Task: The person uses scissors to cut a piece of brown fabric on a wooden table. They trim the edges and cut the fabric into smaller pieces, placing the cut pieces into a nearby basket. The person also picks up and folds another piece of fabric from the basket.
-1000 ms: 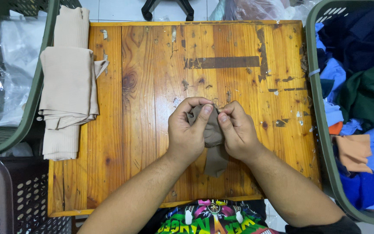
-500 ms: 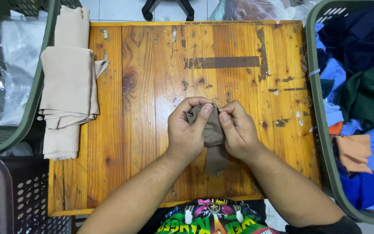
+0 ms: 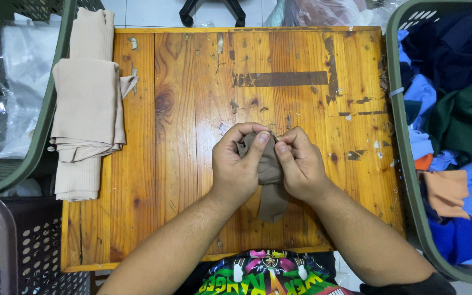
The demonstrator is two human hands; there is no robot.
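Both hands met over the middle of the wooden surface, a little toward its near edge. The left hand and the right hand held a small brown sock between them, bunched up at the top, with its lower end hanging down onto the boards between the wrists. The fingers of each hand were curled in and pressed together, thumbs pinching the sock's upper edge from either side, knuckles nearly touching.

At the far left of the surface lay a stack of folded beige cloth, one long piece under a wider folded one, partly hanging over the left edge. Left of that stood a green basket holding clear plastic bags. A dark crate sat at the near left corner. On the right stood another green basket, full of mixed clothes in blue, dark green, navy and orange. The sock was well apart from both baskets and from the beige stack
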